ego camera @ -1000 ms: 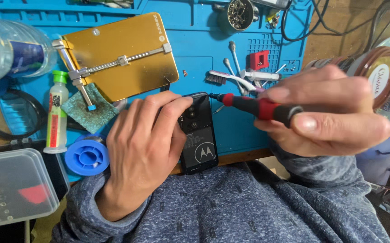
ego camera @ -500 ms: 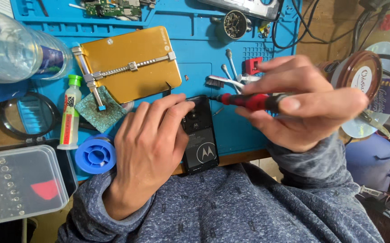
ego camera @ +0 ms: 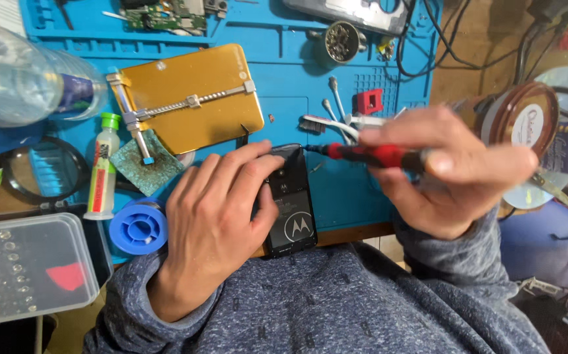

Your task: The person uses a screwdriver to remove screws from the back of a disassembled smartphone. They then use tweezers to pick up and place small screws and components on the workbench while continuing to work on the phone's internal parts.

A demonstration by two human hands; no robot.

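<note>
Grey knit sleeves fill the bottom edge, both forearms partly cut off there. Left hand (ego camera: 215,226) lies flat over a black phone (ego camera: 290,206) at the near edge of the blue work mat (ego camera: 284,78), fingers together and pressed down on it, covering the phone's left half; the phone's near end overhangs the mat edge. Right hand (ego camera: 451,174) pinches a red-handled screwdriver (ego camera: 372,155) in a closed grip, tip at the phone's far end; the exact contact point is hard to make out, and the handle's rear is hidden in the fingers. Clear plastic screw box (ego camera: 25,275) at the near left, cut by the frame. Blue solder spool (ego camera: 138,227) just beside the left hand. Green-capped flux bottle (ego camera: 102,174) and a magnifier (ego camera: 44,172) further left. Gold board holder (ego camera: 189,98) mid-mat. Toothbrush (ego camera: 326,124) partly behind the right hand. Brown-lidded tin (ego camera: 523,118) off the mat's right edge. Clear bottle (ego camera: 28,82) at the far left, blurred. Circuit board (ego camera: 162,16) at the far edge, cut off.
</note>
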